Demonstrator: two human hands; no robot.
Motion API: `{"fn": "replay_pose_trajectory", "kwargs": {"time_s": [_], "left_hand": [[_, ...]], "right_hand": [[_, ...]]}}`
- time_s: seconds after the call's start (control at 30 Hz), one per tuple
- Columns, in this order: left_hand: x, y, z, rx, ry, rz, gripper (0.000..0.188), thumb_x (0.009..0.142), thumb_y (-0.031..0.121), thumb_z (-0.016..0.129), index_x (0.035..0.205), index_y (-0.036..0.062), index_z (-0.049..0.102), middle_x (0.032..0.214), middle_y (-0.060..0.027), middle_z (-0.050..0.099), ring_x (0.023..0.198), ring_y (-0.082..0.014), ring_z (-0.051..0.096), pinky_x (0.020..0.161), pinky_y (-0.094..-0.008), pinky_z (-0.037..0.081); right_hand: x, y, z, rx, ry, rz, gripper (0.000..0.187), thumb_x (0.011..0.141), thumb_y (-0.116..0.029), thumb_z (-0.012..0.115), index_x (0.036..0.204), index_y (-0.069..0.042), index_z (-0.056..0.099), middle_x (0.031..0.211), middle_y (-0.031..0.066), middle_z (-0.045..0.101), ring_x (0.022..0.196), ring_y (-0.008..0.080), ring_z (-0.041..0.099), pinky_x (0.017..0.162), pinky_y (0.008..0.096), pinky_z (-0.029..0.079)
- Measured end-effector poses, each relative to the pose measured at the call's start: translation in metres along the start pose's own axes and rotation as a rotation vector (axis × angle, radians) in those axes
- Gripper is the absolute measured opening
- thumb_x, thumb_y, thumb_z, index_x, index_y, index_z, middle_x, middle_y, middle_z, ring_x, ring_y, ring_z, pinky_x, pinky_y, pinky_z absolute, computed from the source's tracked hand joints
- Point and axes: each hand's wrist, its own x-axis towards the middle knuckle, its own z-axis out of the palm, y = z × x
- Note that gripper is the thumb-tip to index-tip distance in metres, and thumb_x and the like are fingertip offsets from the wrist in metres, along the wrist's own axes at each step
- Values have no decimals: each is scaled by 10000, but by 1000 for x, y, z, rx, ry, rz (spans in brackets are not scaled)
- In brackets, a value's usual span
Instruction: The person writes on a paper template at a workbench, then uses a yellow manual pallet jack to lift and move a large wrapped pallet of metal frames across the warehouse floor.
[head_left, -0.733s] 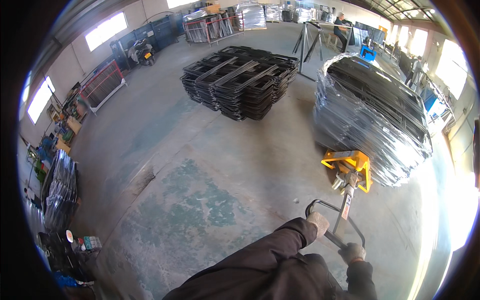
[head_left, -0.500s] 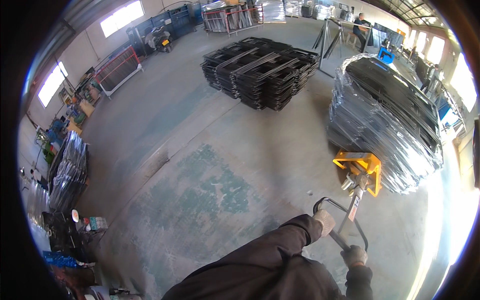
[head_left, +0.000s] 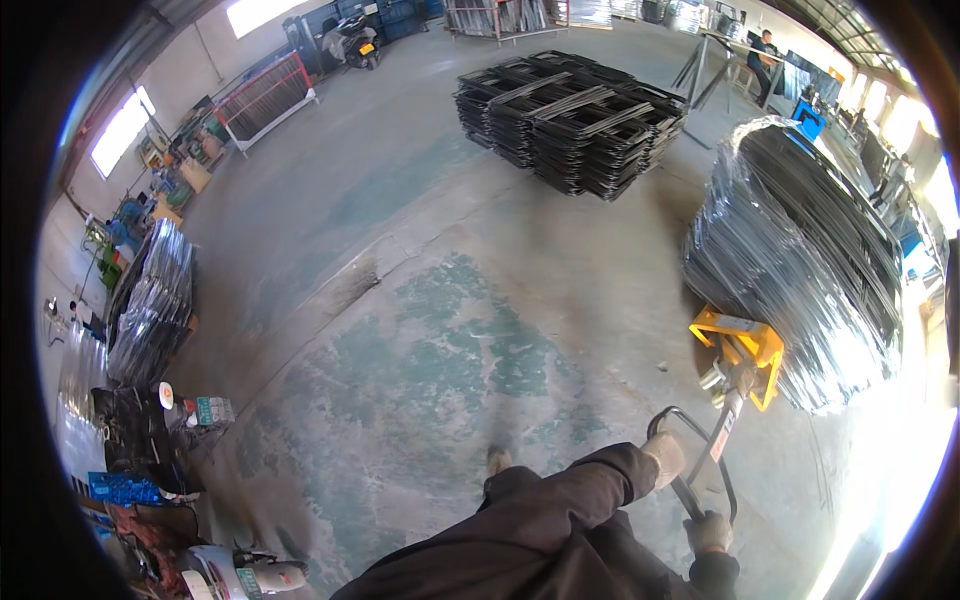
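Both of my hands wear light grey work gloves and are closed on the black loop handle (head_left: 734, 492) of a pallet jack. My left hand (head_left: 664, 464) grips its left side, while my right hand (head_left: 710, 532) holds the lower bar, nearer to me. From the handle, a grey shaft runs up to the jack's yellow frame (head_left: 752, 338). Against that frame stands a tall stack of dark metal frames (head_left: 800, 250) wrapped in shiny clear film. The jack's forks are hidden by the load.
Ahead lies a large stack of black metal frames (head_left: 570, 120). A red-railed rack (head_left: 265, 105) and a motorcycle (head_left: 357, 42) stand far left. Wrapped panels (head_left: 150, 300) and parked scooters (head_left: 140, 440) line the near left. A person (head_left: 763, 65) is beside a metal stand at the back right.
The surroundings have shifted to the right and slightly in the view. My left foot has come into sight below. Both hands keep their hold on the handle.
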Motion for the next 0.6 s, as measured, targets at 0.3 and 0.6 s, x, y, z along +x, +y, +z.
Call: {"fn": "replay_pose_trajectory", "kwargs": {"time_s": [0.3, 0.6], "left_hand": [[-149, -176, -32, -584, 52, -171, 225, 944, 239, 806, 1060, 82, 919, 1108, -193, 896, 1100, -410, 875, 953, -533, 682], [-401, -336, -4, -810, 25, -749, 298, 975, 184, 695, 1213, 139, 868, 1191, -213, 873, 1155, -469, 824, 967, -597, 643]], "right_hand": [[-41, -153, -27, 85, -64, 101, 497, 854, -451, 1029, 1204, -111, 934, 1112, 217, 905, 1091, 455, 873, 973, 564, 675], [-81, -288, -81, 65, -153, 128, 564, 877, -467, 1038, 1227, -43, 911, 1133, 246, 899, 1130, 476, 862, 1021, 557, 668]]}}
